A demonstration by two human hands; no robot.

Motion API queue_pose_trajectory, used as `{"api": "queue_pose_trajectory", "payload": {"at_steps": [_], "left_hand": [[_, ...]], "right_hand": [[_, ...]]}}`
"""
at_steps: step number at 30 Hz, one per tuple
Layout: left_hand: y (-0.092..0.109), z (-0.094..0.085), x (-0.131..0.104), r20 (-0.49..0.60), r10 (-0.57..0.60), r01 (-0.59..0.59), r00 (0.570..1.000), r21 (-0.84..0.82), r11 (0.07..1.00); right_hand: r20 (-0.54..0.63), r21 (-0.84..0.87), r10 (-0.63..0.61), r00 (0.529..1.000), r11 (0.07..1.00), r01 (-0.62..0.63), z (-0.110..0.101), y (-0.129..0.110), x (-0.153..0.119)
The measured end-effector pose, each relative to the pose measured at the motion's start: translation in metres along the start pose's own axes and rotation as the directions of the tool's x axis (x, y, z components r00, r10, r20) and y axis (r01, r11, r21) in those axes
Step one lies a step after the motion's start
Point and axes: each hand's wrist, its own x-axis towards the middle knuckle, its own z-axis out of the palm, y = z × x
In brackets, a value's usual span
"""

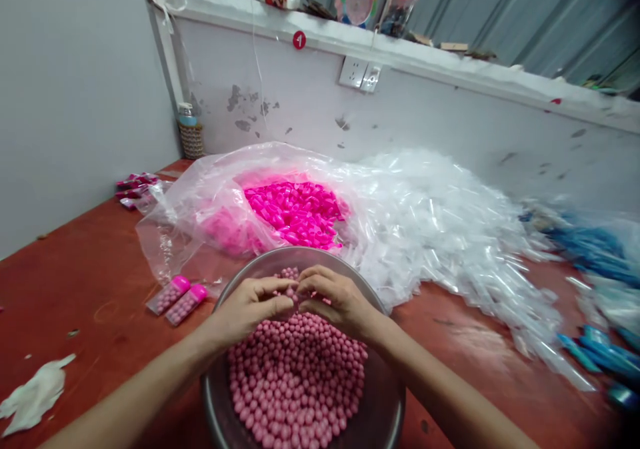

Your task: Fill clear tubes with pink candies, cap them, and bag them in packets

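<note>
A large dark bowl [395, 396] holds a heap of small pink balls [295, 376]. Over its far side, my left hand [255, 306] and my right hand [340, 302] come together, their fingertips almost meeting. The fingers of both hands are curled in a pinch. A few pink balls show between them, but whatever else they hold is too small and blurred to make out. To the left of the bowl lie two clear containers [186, 304] filled with pink balls and closed with bright pink caps.
Behind the bowl, a clear plastic bag [200, 182] lies open around many bright pink caps [300, 212]. A large pile of clear plastic containers [440, 222] spreads rightward. Blue items [595, 246] lie far right, a torn white scrap [37, 392] at left. A shelf [320, 26] runs along the wall.
</note>
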Motion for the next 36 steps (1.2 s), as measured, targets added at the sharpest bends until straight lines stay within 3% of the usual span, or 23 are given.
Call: {"api": "queue_pose_trajectory", "payload": {"at_steps": [5,8,11,14,18,20,22,24,28,32,36], "left_hand": [[-0.003,0.0,0.003,-0.045,0.014,-0.01,0.999,0.093,0.996],[-0.006,-0.001,0.005,-0.1,-0.041,0.044,0.994,0.025,0.999],[-0.006,-0.001,0.003,-0.071,-0.086,0.084,0.994,-0.039,0.996],[-0.004,0.0,-0.001,-0.071,-0.035,0.04,0.997,0.077,0.996],[0.001,0.003,-0.004,-0.15,0.113,-0.049,0.982,0.373,0.926],[0.003,0.003,-0.003,-0.133,0.127,-0.066,0.983,0.388,0.919],[0.002,0.001,0.0,-0.128,0.074,-0.035,0.989,0.279,0.96],[0.0,-0.002,0.003,-0.155,-0.018,0.025,0.988,0.045,0.999],[-0.003,-0.007,0.006,-0.234,-0.136,0.031,0.963,-0.406,0.913],[-0.001,-0.006,0.004,-0.25,-0.128,-0.037,0.96,-0.564,0.825],[0.0,-0.003,0.001,-0.263,-0.11,-0.067,0.959,-0.581,0.811]], "right_hand": [[-0.138,-0.035,0.08,0.987,0.996,-0.086,0.002,0.0,-0.016],[-0.063,0.055,0.19,0.98,0.981,-0.187,-0.009,0.009,-0.017],[-0.067,0.053,0.356,0.932,0.934,-0.353,-0.028,0.042,-0.006],[-0.141,-0.266,0.463,0.875,0.834,-0.483,-0.041,0.093,0.015],[-0.095,-0.424,0.517,0.851,0.753,-0.504,-0.036,0.146,0.048],[-0.103,-0.48,0.559,0.823,0.696,-0.533,-0.028,0.16,0.062],[-0.099,-0.53,0.603,0.792,0.641,-0.554,-0.023,0.168,0.073],[-0.067,-0.568,0.639,0.766,0.607,-0.556,-0.022,0.171,0.08],[0.003,-0.599,0.68,0.733,0.589,-0.543,-0.025,0.171,0.082],[-0.005,-0.583,0.701,0.713,0.577,-0.572,-0.022,0.168,0.081],[-0.035,-0.527,0.712,0.701,0.583,-0.618,-0.021,0.159,0.084]]}}
